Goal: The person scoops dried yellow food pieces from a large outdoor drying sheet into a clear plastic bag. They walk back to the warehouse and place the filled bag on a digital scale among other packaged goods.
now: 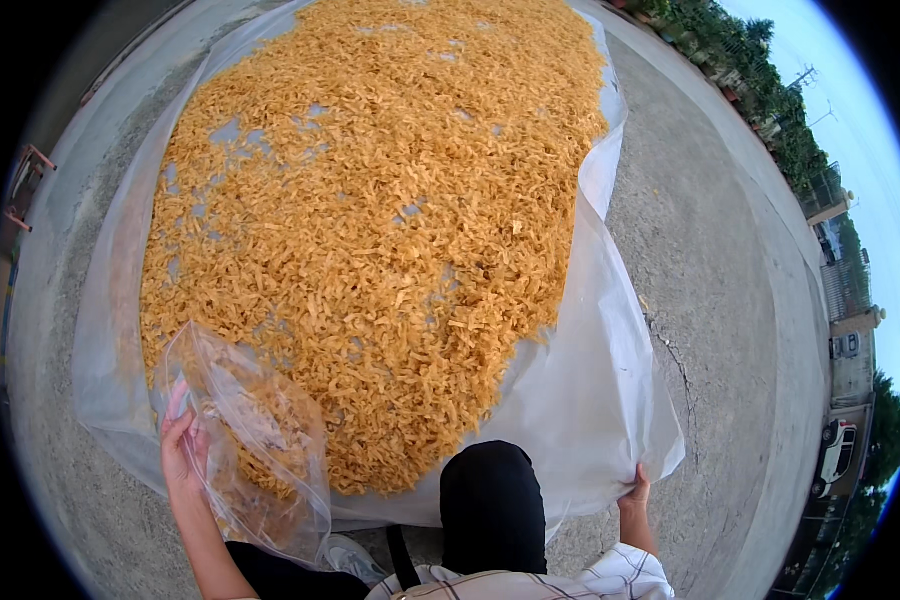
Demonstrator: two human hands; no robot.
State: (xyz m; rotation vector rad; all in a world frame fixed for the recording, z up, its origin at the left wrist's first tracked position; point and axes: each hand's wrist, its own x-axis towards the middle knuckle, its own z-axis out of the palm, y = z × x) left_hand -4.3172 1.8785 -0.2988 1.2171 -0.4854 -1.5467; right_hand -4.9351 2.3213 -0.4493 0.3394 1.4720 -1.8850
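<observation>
My left hand point(182, 445) grips 1 clear bag point(255, 440), mouth toward the orange strips point(370, 220), probably for filling. My right hand point(634, 495) pinches the sheet point(590, 400) edge, lifting it off the concrete point(710, 260).

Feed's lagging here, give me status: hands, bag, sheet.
Left hand gripping clear bag, partly filled. Right hand holding plastic sheet edge. Orange shreds spread on sheet. Nothing blocking.

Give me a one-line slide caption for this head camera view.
Left hand holds a clear plastic bag beside golden dried strips spread on translucent sheeting, whose edge the right hand grips.
</observation>
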